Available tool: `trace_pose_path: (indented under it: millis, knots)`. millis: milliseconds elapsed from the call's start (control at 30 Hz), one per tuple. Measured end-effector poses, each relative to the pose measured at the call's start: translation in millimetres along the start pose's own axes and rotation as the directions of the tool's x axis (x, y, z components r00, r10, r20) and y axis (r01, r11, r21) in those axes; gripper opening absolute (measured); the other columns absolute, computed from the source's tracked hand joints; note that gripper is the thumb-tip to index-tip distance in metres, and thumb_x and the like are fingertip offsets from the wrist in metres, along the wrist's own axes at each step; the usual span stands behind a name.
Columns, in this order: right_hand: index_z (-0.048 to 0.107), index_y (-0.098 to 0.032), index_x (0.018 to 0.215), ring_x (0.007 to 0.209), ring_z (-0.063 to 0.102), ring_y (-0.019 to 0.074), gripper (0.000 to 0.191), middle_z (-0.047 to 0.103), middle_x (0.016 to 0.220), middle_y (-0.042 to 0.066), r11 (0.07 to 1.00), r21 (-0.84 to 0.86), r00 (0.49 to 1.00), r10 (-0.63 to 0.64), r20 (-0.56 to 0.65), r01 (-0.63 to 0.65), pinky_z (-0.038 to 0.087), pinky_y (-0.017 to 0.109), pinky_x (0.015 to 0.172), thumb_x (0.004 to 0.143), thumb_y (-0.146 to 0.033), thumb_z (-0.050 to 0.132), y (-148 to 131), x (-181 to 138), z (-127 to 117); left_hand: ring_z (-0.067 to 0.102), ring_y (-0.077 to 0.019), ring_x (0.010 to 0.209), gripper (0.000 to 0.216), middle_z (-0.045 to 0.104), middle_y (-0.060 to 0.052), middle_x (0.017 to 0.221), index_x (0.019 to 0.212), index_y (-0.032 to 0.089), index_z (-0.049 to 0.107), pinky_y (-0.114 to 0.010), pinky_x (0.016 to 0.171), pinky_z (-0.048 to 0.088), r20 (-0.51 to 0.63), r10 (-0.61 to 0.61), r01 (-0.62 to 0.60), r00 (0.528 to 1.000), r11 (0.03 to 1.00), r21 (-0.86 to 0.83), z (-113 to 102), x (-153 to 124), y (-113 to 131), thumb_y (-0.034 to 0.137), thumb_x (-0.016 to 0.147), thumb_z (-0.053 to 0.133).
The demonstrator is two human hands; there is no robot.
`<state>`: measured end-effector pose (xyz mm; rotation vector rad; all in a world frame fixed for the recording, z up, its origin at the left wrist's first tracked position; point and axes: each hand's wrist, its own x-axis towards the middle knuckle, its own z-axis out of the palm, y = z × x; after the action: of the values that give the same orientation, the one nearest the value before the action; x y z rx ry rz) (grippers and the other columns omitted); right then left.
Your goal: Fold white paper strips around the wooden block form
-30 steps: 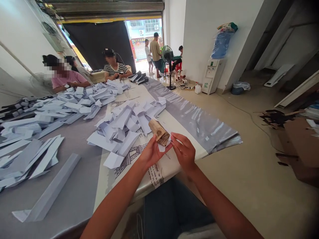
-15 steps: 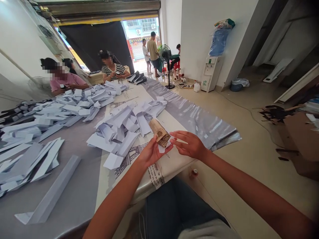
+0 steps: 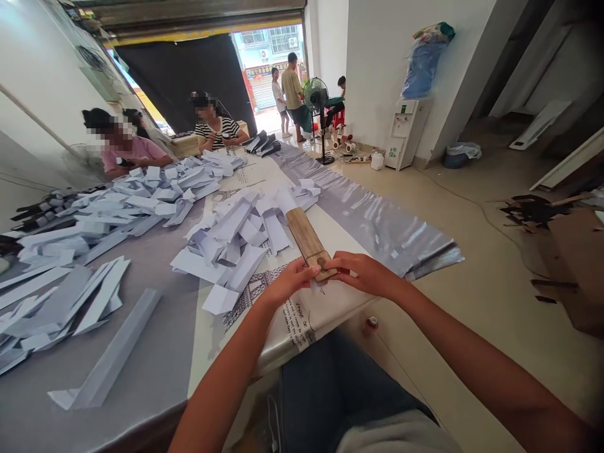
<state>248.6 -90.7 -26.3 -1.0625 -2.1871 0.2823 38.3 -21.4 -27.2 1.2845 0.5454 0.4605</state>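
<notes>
A long wooden block with a round dark mark near its close end lies between my hands, pointing away over the table's front part. My left hand grips its near end from the left, thumb on the wood. My right hand holds the same end from the right, fingers bent around the corner. Just beyond and left of the block is a heap of folded white paper pieces, some shaped like open boxes. Whether any paper is between my fingers and the block is hidden.
A larger heap of folded paper and flat strips cover the table's left side. One folded strip lies apart. Two co-workers sit at the far side. A standing fan and a water dispenser stand behind.
The wooden block has turned: its end faced me before, and now its long flat face shows. My right hand has closed in from beside it onto its near end.
</notes>
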Motion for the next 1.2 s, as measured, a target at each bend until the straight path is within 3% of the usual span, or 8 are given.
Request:
trace_pose_path:
  millis: [200,333,433,500,600,967,1067,1200]
  knots:
    - [0.056,-0.022,0.103,0.064,0.051,0.0126,0.017,0.055,0.077,0.000,0.999,-0.025,0.999,0.027,-0.020,-0.028,0.041,0.025,0.061,0.088,-0.030,0.056,-5,-4,11,0.064,-0.0200,0.082,0.048,0.068,-0.008,0.096,0.103,0.015,0.063,-0.031,0.073,0.048,-0.043,0.026,-0.018,0.999,0.985,0.173,-4,5,-7,0.054,0.074,0.063]
    - [0.053,-0.022,0.102,0.064,0.052,0.0121,0.022,0.056,0.079,0.000,0.977,0.188,0.940,0.160,-0.303,-0.105,0.044,0.025,0.063,0.083,-0.031,0.061,-4,-3,26,0.061,-0.0277,0.103,0.070,0.064,-0.014,0.111,0.110,0.016,0.062,-0.040,0.085,0.048,-0.132,0.235,-0.221,0.963,0.969,0.110,-3,8,-7,0.073,0.076,0.041]
    - [0.053,-0.024,0.102,0.073,0.057,0.0136,0.026,0.058,0.086,0.001,0.900,0.416,0.808,0.342,-0.480,-0.134,0.048,0.026,0.067,0.080,-0.033,0.065,-3,4,34,0.047,-0.0278,0.125,0.067,0.048,-0.013,0.137,0.127,0.022,0.052,-0.042,0.103,0.037,-0.230,0.596,-0.538,0.769,0.798,0.271,3,5,0,0.065,0.075,0.054]
    - [0.053,-0.024,0.101,0.077,0.058,0.0140,0.028,0.058,0.089,0.001,0.836,0.539,0.752,0.421,-0.507,-0.104,0.049,0.026,0.069,0.078,-0.033,0.067,-5,10,38,0.040,-0.0258,0.131,0.067,0.043,-0.010,0.142,0.131,0.026,0.048,-0.042,0.109,0.031,-0.236,0.732,-0.612,0.639,0.670,0.420,8,2,4,0.044,0.071,0.071]
    - [0.054,-0.025,0.100,0.081,0.060,0.0136,0.029,0.059,0.092,0.001,0.755,0.654,0.740,0.469,-0.483,-0.052,0.050,0.025,0.072,0.076,-0.031,0.069,-11,19,45,0.045,-0.0226,0.127,0.052,0.055,-0.007,0.132,0.122,0.027,0.058,-0.042,0.110,0.032,-0.267,0.758,-0.604,0.595,0.641,0.473,15,0,6,0.025,0.072,0.073]
    - [0.052,-0.025,0.098,0.074,0.057,0.0117,0.032,0.057,0.087,-0.001,0.561,0.828,0.730,0.562,-0.390,0.009,0.048,0.019,0.056,0.072,-0.028,0.071,-18,23,62,0.052,-0.0233,0.122,0.013,0.073,-0.003,0.098,0.078,0.025,0.073,-0.049,0.105,0.037,-0.419,0.633,-0.631,0.651,0.758,0.165,21,9,-2,0.015,0.070,0.072]
    - [0.052,-0.024,0.097,0.069,0.054,0.0104,0.033,0.056,0.084,-0.002,0.544,0.839,0.724,0.580,-0.374,-0.003,0.047,0.019,0.053,0.071,-0.030,0.072,-20,24,59,0.054,-0.0242,0.119,0.011,0.073,-0.003,0.097,0.080,0.024,0.072,-0.049,0.102,0.041,-0.419,0.694,-0.620,0.586,0.717,0.319,23,5,-3,0.016,0.073,0.070]
    - [0.050,-0.024,0.096,0.060,0.050,0.0083,0.033,0.054,0.079,-0.003,0.533,0.846,0.724,0.588,-0.362,-0.010,0.045,0.018,0.048,0.071,-0.031,0.071,-23,24,56,0.059,-0.0233,0.112,0.019,0.070,-0.002,0.106,0.094,0.026,0.071,-0.049,0.101,0.044,-0.215,0.872,-0.555,0.440,0.453,0.698,23,-3,-7,0.018,0.078,0.065]
